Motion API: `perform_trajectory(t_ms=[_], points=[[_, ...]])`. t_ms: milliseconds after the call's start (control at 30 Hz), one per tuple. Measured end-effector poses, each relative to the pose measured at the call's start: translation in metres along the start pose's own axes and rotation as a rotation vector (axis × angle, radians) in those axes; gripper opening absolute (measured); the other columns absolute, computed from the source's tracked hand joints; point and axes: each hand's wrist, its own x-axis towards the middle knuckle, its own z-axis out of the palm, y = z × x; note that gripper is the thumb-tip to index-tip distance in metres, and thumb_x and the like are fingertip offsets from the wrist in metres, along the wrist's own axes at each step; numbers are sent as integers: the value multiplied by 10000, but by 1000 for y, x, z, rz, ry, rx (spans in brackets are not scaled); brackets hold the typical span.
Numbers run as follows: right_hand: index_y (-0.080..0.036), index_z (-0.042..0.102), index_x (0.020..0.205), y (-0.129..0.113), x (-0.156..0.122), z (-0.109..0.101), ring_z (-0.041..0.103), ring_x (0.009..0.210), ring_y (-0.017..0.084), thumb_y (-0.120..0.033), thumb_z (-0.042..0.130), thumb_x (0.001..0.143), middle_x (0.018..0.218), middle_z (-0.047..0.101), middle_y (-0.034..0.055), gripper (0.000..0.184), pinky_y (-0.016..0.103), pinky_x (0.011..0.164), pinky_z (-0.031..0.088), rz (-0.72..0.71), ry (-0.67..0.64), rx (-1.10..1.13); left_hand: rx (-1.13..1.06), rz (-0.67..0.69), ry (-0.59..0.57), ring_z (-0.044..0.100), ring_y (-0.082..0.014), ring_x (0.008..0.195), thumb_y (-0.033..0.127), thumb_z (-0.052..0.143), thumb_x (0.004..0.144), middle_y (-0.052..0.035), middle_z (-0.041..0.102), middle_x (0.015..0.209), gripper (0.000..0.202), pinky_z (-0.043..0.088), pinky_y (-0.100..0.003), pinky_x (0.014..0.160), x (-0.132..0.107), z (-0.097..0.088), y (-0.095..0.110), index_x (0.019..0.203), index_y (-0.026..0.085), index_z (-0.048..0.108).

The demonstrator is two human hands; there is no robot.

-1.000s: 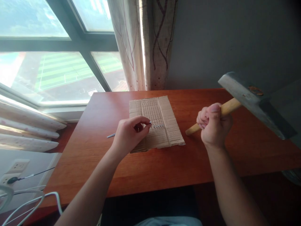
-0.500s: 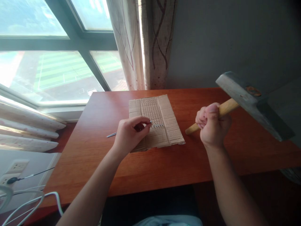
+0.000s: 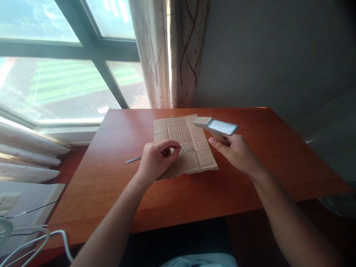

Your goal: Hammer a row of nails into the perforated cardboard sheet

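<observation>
My right hand [image 3: 235, 150] grips the wooden handle of a hammer [image 3: 215, 126], its metal head above the right side of a piece of cardboard [image 3: 205, 155]. The cardboard carries a grid of small dark holes. Along the lower row of the grid stand several short silvery nails [image 3: 189, 149]. My left hand [image 3: 157, 157] rests over the cardboard's left part, thumb and forefinger pinched on a nail [image 3: 180, 147] at the left end of that row; only its tip end shows. Just left of this hand, loose nails [image 3: 132, 160] lie on the table.
The reddish-brown wooden table [image 3: 111, 193] stands against a grey wall [image 3: 272, 55]. A window [image 3: 63, 81] and patterned curtains [image 3: 189, 44] are behind and to the left. White cables [image 3: 62, 237] hang near the front left, beside a wall socket [image 3: 9, 200].
My right hand has brought the hammer down and to the left, from the raised right side to above the cardboard. The left hand keeps its pinch in nearly the same place.
</observation>
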Motion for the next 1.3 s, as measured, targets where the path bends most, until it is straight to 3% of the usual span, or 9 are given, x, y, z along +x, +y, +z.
perform_trajectory(t_ms=[200, 500, 667, 833, 1300], points=[[-202, 527, 699, -25, 2, -13, 408, 516, 94, -480, 566, 933, 581, 463, -58, 365, 237, 468, 265, 33, -310, -165, -20, 2, 0, 523, -76, 498, 194, 668, 800, 34, 632, 581, 73, 422, -185, 504, 0, 2, -1, 814, 194, 739], [-205, 458, 658, -59, 2, -13, 415, 483, 93, -438, 531, 967, 542, 470, -50, 395, 255, 473, 252, -151, -223, -327, -27, 1, 11, 522, -73, 497, 185, 662, 802, 44, 608, 568, 71, 420, -187, 517, 0, 3, -1, 804, 195, 732], [-204, 447, 639, -59, 1, -11, 412, 486, 95, -464, 536, 958, 539, 478, -45, 422, 252, 457, 235, -122, -296, -340, -17, -11, 1, 516, -79, 489, 199, 665, 799, 43, 596, 550, 71, 408, -191, 499, 0, 3, -1, 807, 197, 735], [-209, 452, 647, -60, 0, -10, 401, 476, 96, -448, 528, 965, 534, 476, -48, 406, 258, 461, 237, -139, -244, -316, -24, -6, -2, 524, -80, 491, 200, 661, 801, 40, 612, 564, 74, 416, -189, 502, 0, 3, -2, 807, 202, 736], [-211, 490, 673, -59, -3, -6, 458, 511, 114, -426, 518, 970, 569, 530, -32, 368, 257, 478, 252, -89, -278, -342, -30, -18, -30, 503, -83, 491, 203, 655, 801, 40, 587, 550, 83, 384, -190, 485, 0, 2, -2, 809, 197, 737]])
